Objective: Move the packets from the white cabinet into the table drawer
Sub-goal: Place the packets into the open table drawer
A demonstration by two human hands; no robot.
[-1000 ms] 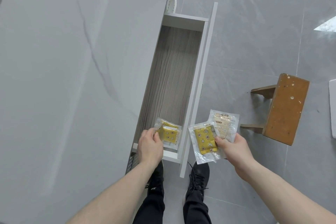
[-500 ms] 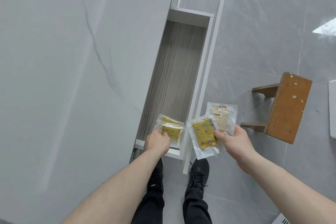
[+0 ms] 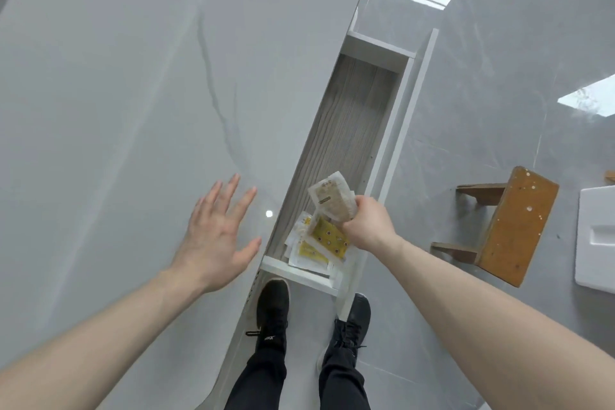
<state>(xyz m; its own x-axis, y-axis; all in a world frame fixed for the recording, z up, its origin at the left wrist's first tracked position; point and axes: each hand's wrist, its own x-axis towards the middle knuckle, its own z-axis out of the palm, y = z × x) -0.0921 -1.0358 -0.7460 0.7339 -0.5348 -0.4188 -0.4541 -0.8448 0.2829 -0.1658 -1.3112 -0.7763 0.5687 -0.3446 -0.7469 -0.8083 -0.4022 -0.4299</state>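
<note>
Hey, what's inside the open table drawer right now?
Yellow packets lie at the near end of the drawer; the right hand holds a pale packet over them. How many lie stacked, overlap hides.

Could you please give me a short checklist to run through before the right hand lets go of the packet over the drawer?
1. Drawer pulled open: ok.
2. Right hand has a grip on the pale packet: ok.
3. Pale packet is above the drawer floor, inside its walls: ok.
4. Yellow packets already lie in the drawer's near end: ok.
5. Left hand is open and out of the drawer: ok.
6. More packets left in the cabinet: cannot tell.
</note>
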